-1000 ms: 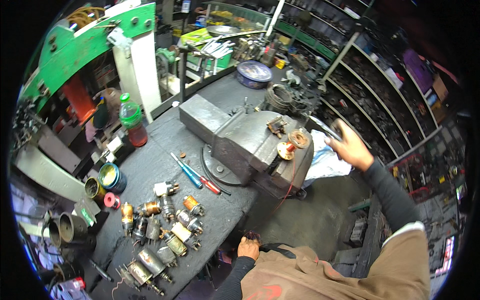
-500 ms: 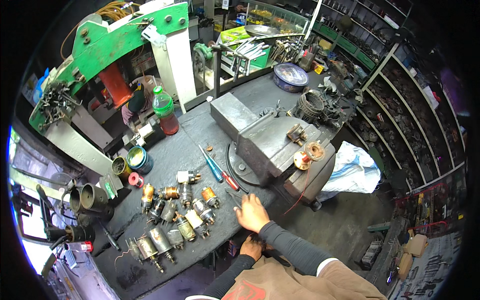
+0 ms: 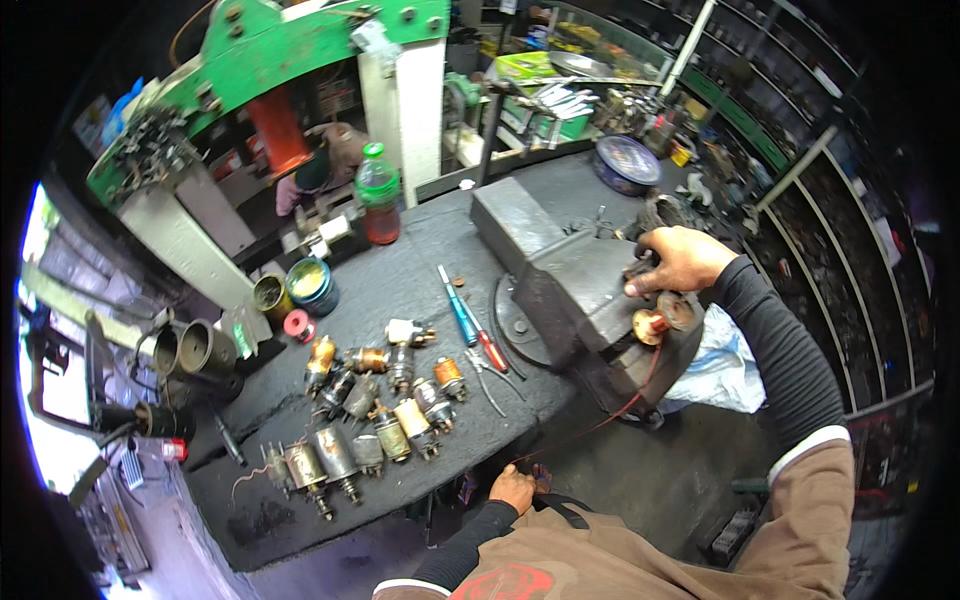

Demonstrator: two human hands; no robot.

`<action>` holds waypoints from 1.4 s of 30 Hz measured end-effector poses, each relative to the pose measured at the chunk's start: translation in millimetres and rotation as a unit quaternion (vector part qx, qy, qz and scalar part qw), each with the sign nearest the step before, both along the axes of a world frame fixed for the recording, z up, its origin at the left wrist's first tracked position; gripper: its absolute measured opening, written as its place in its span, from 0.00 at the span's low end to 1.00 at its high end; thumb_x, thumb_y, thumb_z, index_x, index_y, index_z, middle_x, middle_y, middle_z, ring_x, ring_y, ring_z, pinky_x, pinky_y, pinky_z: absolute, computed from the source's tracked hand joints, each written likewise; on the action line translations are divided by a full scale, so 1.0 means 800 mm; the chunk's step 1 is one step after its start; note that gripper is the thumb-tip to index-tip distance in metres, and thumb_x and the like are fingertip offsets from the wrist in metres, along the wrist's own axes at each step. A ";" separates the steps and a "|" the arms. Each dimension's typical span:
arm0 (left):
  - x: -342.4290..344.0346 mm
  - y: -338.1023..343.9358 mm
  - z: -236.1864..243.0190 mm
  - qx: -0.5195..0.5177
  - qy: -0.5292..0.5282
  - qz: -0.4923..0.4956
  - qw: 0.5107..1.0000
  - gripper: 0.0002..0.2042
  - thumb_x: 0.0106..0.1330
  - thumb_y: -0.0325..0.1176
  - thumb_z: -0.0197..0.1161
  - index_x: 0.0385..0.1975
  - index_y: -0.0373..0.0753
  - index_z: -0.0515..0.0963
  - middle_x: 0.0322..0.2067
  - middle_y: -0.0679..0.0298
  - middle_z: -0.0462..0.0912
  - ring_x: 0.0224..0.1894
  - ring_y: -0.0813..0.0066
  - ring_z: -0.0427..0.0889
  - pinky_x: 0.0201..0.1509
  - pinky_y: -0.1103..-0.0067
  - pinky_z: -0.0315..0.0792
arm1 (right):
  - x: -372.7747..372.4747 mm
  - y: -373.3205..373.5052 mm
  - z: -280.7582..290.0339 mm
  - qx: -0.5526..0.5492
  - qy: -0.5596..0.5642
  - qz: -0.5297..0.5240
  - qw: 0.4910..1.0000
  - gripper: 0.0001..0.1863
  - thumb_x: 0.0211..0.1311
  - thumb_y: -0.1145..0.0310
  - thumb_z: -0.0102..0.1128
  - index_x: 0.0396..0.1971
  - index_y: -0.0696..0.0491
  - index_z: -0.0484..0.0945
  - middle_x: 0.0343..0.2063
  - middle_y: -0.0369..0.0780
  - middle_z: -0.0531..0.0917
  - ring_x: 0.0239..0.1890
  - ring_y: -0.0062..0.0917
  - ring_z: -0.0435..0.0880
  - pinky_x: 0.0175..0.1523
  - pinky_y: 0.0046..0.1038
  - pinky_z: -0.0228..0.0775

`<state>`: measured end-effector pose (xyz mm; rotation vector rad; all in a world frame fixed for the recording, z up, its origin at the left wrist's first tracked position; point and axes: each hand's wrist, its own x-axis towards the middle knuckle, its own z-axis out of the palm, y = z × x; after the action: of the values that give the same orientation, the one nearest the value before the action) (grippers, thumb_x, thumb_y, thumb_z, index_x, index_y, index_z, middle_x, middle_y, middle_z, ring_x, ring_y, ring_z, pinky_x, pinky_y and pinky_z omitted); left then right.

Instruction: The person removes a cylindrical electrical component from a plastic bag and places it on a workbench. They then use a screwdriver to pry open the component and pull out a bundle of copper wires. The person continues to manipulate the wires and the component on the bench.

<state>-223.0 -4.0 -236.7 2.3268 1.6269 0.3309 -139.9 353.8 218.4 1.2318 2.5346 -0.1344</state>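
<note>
My right hand [image 3: 690, 260] is over the bench vise [image 3: 575, 275], its fingers closed round a small dark metal part on top, mostly hidden under them. Just below it, a bobbin [image 3: 650, 325] with a copper-coloured flange sits at the vise jaws. A thin red wire [image 3: 640, 395] runs from the bobbin down to my left hand [image 3: 513, 488]. That hand is closed on the wire in front of my body, below the bench's front edge. Pliers [image 3: 485, 380] lie with handles apart on the bench, beside a red-handled screwdriver [image 3: 490, 350] and a blue-handled one [image 3: 464, 322].
Several cylindrical solenoids [image 3: 335, 450] cover the bench's left part. Behind them stand a blue-rimmed tin [image 3: 313, 287], a red spool [image 3: 298, 325] and a green-capped bottle [image 3: 378, 205]. A round blue tin [image 3: 627, 165] is at the back. A white sack [image 3: 715, 370] lies right of the vise.
My right hand has let go of the pliers and moved up and right to the part on the vise. The red wire now stretches to my left hand. The view has shifted.
</note>
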 end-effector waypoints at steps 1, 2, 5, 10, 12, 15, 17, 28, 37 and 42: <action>0.000 -0.001 -0.001 0.001 0.007 0.007 1.000 0.08 0.61 0.32 0.56 0.24 0.40 0.81 0.23 0.58 0.84 0.31 0.64 0.84 0.53 0.70 0.69 | -0.015 0.009 -0.006 -0.010 -0.036 0.004 0.999 0.37 0.49 0.40 0.75 0.42 0.63 0.83 0.41 0.56 0.86 0.47 0.49 0.86 0.53 0.43 0.77; 0.001 -0.003 -0.002 -0.006 0.008 0.012 1.000 0.08 0.61 0.32 0.56 0.25 0.40 0.81 0.23 0.58 0.84 0.31 0.64 0.84 0.53 0.70 0.69 | -0.031 0.018 -0.006 -0.007 -0.068 0.015 0.998 0.35 0.48 0.42 0.76 0.40 0.63 0.84 0.40 0.55 0.87 0.46 0.48 0.87 0.52 0.43 0.78; 0.001 -0.007 -0.005 -0.011 0.000 0.026 1.000 0.08 0.62 0.32 0.56 0.26 0.40 0.82 0.23 0.59 0.84 0.31 0.66 0.84 0.53 0.71 0.68 | -0.100 0.019 0.002 0.022 -0.094 0.055 0.994 0.23 0.45 0.56 0.78 0.34 0.61 0.85 0.36 0.53 0.88 0.42 0.46 0.88 0.50 0.40 0.79; 0.012 -0.014 -0.013 -0.002 -0.031 0.029 0.999 0.10 0.63 0.33 0.56 0.25 0.41 0.84 0.23 0.60 0.85 0.32 0.67 0.85 0.53 0.72 0.67 | -0.243 0.020 -0.081 0.024 -0.074 0.212 0.974 0.18 0.45 0.63 0.75 0.36 0.58 0.87 0.36 0.52 0.89 0.44 0.41 0.90 0.49 0.38 0.82; 0.013 -0.010 -0.009 -0.012 -0.045 0.037 0.998 0.10 0.63 0.33 0.57 0.25 0.41 0.84 0.23 0.59 0.86 0.32 0.66 0.85 0.53 0.72 0.67 | -0.301 0.010 -0.150 0.017 -0.164 0.234 0.958 0.21 0.46 0.64 0.73 0.42 0.57 0.86 0.38 0.51 0.88 0.46 0.41 0.89 0.52 0.38 0.81; 0.009 -0.014 0.002 -0.007 -0.066 0.032 0.997 0.09 0.62 0.33 0.57 0.24 0.41 0.84 0.24 0.59 0.86 0.32 0.65 0.85 0.53 0.72 0.68 | -0.320 0.005 -0.243 -0.005 -0.229 0.177 0.957 0.26 0.51 0.64 0.69 0.53 0.54 0.82 0.47 0.50 0.87 0.53 0.38 0.87 0.57 0.41 0.78; 0.002 -0.018 0.013 -0.002 -0.065 0.026 0.998 0.09 0.62 0.32 0.57 0.24 0.41 0.84 0.24 0.58 0.86 0.32 0.65 0.85 0.54 0.72 0.68 | -0.306 -0.008 -0.298 0.083 -0.124 0.112 0.982 0.23 0.55 0.63 0.67 0.53 0.51 0.82 0.50 0.47 0.85 0.54 0.36 0.86 0.55 0.44 0.77; 0.040 -0.043 -0.001 0.089 -0.076 0.086 0.989 0.08 0.62 0.34 0.58 0.27 0.41 0.83 0.25 0.57 0.86 0.34 0.63 0.86 0.51 0.67 0.70 | 0.007 -0.320 -0.240 -0.401 0.346 0.098 0.842 0.18 0.64 0.55 0.65 0.40 0.56 0.83 0.36 0.49 0.87 0.40 0.44 0.87 0.49 0.41 0.78; 0.156 -0.125 0.119 0.034 -0.080 0.068 0.994 0.05 0.54 0.34 0.65 0.25 0.43 0.78 0.24 0.60 0.82 0.33 0.60 0.82 0.48 0.65 0.69 | 0.363 -0.473 -0.441 -0.234 0.237 -0.027 0.943 0.68 0.42 0.39 0.80 0.78 0.52 0.47 0.75 0.55 0.57 0.77 0.52 0.54 0.79 0.45 0.50; 0.274 -0.194 0.225 0.174 -0.106 0.140 0.969 0.07 0.56 0.31 0.68 0.25 0.41 0.76 0.24 0.60 0.75 0.35 0.58 0.78 0.55 0.64 0.68 | 0.446 -0.540 -0.461 -0.109 0.420 -0.104 0.895 0.32 0.46 0.60 0.79 0.54 0.49 0.79 0.51 0.42 0.85 0.56 0.42 0.80 0.63 0.43 0.68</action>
<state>-3.9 -159.3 -57.1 2.1883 1.9114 0.9641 217.0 -78.5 -150.5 1.5781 2.9061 -1.2060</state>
